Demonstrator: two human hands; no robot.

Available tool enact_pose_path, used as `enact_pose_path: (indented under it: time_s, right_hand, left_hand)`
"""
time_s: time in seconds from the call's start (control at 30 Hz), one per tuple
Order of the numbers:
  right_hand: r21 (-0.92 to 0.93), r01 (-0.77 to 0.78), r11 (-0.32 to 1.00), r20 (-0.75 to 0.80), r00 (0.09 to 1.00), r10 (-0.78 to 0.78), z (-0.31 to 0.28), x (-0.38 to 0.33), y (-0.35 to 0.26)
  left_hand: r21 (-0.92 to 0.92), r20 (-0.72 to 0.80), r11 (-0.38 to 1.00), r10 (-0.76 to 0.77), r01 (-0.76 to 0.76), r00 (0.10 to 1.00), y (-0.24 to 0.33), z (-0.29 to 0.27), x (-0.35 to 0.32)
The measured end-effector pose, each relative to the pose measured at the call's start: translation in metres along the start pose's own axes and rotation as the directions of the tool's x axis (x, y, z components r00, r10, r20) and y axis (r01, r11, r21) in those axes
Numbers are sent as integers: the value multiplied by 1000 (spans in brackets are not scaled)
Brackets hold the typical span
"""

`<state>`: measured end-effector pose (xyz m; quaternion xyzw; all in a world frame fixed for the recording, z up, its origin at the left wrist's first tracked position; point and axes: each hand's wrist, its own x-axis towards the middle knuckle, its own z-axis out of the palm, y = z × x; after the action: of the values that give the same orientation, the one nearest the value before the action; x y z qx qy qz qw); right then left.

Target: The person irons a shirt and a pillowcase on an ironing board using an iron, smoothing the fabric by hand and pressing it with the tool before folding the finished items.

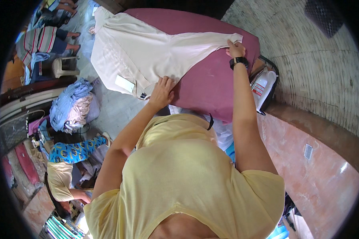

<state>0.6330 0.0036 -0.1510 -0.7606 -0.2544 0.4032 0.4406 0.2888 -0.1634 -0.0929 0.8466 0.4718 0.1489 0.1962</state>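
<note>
While I watch through the head camera from my remote post, a cream garment [143, 47] lies across a maroon padded board [205, 85], its left part reaching past the board's edge. One sleeve runs out to the right, near the board's far right corner.

Right hand [236, 49]: at the sleeve's end, fingers narrow, tips on the cloth; I cannot tell whether they pinch it. Dark watch [238, 61] on that wrist.

Left hand [162, 92]: on the garment's near edge, fingers slightly bent and close together, resting on the cloth; any grip on it I cannot make out. A white tag [125, 84] lies to its left.

Beside the board's right end I note a white object with a red patch [260, 87]. Off left: a heap of blue and pink clothes [70, 104], a pale stool [64, 67], and a co-worker in blue patterned shorts [76, 151].
</note>
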Motion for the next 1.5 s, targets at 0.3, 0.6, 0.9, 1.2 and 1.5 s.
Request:
enact_pose_path:
  time_s: [0.3, 0.6, 0.9, 1.2, 1.5]
  right_hand:
    - [-496, 256, 830, -139, 920, -366, -21, -38, 27]
    - [-425, 58, 903, -259, 948, -183, 2, -130, 75]
    - [-276, 81, 958, -542, 809, -225, 89, -154, 71]
    - [85, -104, 991, -453, 882, 131, 81, -159, 60]
    - [-144, -83, 986, -521, 853, -5, 80, -165, 62]
  left_hand:
    - [-215, 364, 963, 234, -163, 901, -73, 10, 7]
    - [-243, 132, 970, 52, -18, 990, -83, -15, 222]
    - [-258, 173, 948, 238, -189, 956, -73, 67, 314]
    - [-647, 22, 752, 183, -125, 983, -89, 68, 313]
    - [-287, 379, 954, 192, -83, 905, -84, 53, 354]
